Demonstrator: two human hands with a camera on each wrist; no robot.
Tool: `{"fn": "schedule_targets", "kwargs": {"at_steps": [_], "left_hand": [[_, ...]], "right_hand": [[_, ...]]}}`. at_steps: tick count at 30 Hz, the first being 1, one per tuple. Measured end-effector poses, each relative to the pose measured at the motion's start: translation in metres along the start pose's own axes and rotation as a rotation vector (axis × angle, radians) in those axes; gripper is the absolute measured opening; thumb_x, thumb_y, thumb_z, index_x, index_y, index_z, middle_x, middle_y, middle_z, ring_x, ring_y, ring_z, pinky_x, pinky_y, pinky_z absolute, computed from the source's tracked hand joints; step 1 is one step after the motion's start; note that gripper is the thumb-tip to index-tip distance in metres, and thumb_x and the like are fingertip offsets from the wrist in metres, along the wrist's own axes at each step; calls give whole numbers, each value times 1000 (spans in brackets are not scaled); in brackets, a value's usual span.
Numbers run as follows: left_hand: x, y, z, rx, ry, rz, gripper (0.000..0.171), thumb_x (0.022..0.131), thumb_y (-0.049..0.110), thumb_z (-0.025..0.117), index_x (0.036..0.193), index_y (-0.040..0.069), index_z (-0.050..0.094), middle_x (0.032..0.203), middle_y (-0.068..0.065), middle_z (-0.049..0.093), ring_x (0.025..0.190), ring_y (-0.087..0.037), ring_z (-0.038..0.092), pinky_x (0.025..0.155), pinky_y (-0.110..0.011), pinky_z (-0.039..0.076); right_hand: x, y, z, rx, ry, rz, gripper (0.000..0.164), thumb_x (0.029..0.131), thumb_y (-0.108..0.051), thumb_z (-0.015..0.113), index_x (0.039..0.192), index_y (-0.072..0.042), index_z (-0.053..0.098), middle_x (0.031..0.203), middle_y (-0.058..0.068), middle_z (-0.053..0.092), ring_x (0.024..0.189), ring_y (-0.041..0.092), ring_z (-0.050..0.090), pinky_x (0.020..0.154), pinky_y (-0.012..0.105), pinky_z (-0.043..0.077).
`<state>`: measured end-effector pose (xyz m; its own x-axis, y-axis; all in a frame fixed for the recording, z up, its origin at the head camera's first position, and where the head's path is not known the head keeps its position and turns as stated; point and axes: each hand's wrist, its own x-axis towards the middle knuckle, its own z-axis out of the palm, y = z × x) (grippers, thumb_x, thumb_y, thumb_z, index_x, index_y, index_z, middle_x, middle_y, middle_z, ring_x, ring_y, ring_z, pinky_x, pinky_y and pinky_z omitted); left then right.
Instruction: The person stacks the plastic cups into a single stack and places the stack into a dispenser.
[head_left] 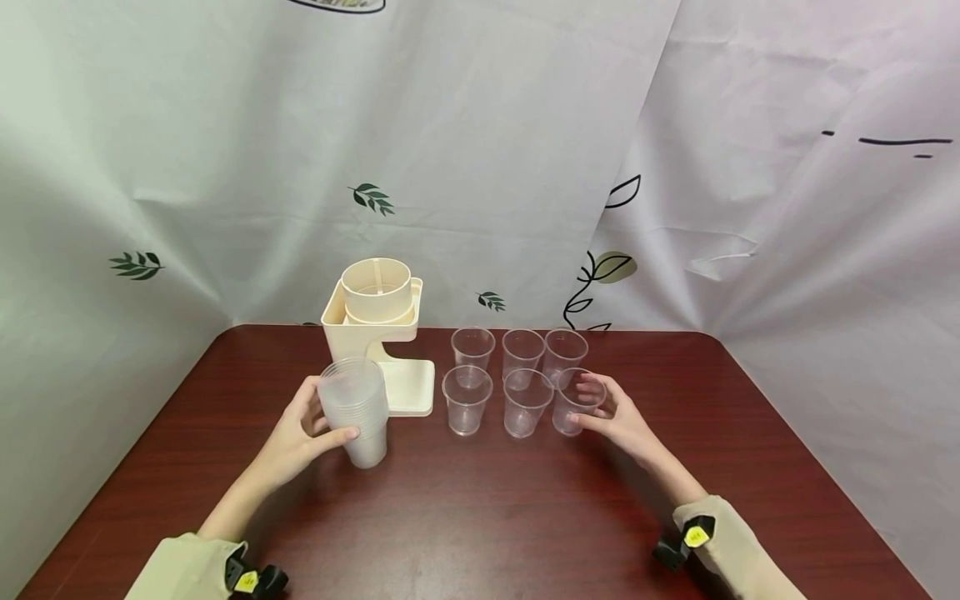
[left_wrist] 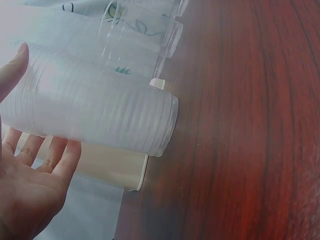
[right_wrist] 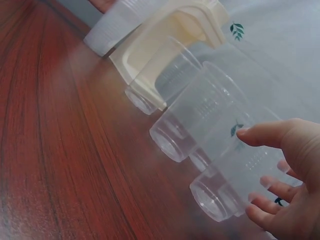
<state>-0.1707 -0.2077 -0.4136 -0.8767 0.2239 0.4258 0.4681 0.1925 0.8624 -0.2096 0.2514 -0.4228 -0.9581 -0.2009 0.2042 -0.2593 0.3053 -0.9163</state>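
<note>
A tall stack of nested clear plastic cups (head_left: pixel 367 417) is at the left, upright and slightly tilted in the head view. My left hand (head_left: pixel 300 433) holds it from the left, thumb across the near side, fingers behind; the left wrist view shows the fingers (left_wrist: pixel 65 157) against its side. Two rows of three single clear cups stand to the right. Around the front right cup (head_left: pixel 567 408) is my right hand (head_left: pixel 618 421), thumb on the near side and fingers behind. In the right wrist view those fingers (right_wrist: pixel 270 192) look spread and loose beside the cup.
Behind the cup stack stands a cream plastic holder (head_left: pixel 410 387) with a round ring on top and a flat base. A front left cup (head_left: pixel 467 408) and front middle cup (head_left: pixel 525 408) stand close together. The dark red wooden table (head_left: pixel 480 517) meets a white printed curtain (head_left: pixel 480 167).
</note>
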Motion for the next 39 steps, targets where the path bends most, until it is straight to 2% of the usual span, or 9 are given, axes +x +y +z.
{"fn": "schedule_targets", "kwargs": {"at_steps": [10,14,18,21,24,26,33,36,39], "left_hand": [[1,4,2,-6,4,9,60,78,-11,70,126,6,39,119,16,54,107,4,55,85,-10,48],[1,4,2,-13,4,10,60,78,-11,70,126,6,38,119,15,55,107,4,55,85,-10,48],[0,3,1,-5,4,-7,61,78,-10,70,126,8,38,119,16,54,107,4,54,85,-10,48],[0,1,0,2,5,-15,61,77,-10,71,126,8,38,119,17,53,107,5,54,86,-10,48],[0,2,1,1,4,-11,61,77,-10,71,126,7,38,119,17,53,107,5,54,86,-10,48],[0,2,1,-1,6,-6,61,77,-10,71,126,6,38,119,17,53,107,5,54,86,-10,48],[0,6,2,0,7,2,62,77,-11,70,127,5,38,119,16,54,106,4,54,85,-10,48],[0,5,2,4,3,-1,62,77,-11,71,127,5,37,119,16,54,107,4,54,86,-10,48],[0,5,1,3,2,0,62,77,-11,70,127,4,37,119,16,54,107,4,54,86,-10,48]], "right_hand": [[-3,-6,-1,-21,50,-64,65,80,3,72,135,7,38,125,32,52,108,11,60,87,10,46],[-3,-10,-2,-30,91,-93,64,79,4,73,134,4,41,119,16,57,106,5,59,87,11,47],[-3,-12,-3,-56,126,-110,62,79,1,74,133,0,43,114,0,56,107,6,58,88,10,46],[-4,-15,-4,-72,144,-124,62,79,-1,75,133,-3,45,114,6,57,108,11,58,88,10,46],[-5,-20,-4,-79,156,-147,62,79,-1,75,133,-2,44,115,17,55,107,17,58,87,11,46],[-5,-22,-5,-76,163,-162,62,79,0,74,133,-2,44,115,20,54,106,18,58,87,10,46],[-5,-32,-4,-63,189,-206,61,80,3,72,134,-4,44,112,-6,55,105,11,56,87,10,46],[-4,-36,-3,-65,193,-224,62,80,4,71,135,-3,44,112,-8,54,105,11,55,87,10,46],[-4,-40,0,-62,198,-232,62,80,4,72,135,-2,44,110,-5,54,105,11,54,86,11,46]]}}
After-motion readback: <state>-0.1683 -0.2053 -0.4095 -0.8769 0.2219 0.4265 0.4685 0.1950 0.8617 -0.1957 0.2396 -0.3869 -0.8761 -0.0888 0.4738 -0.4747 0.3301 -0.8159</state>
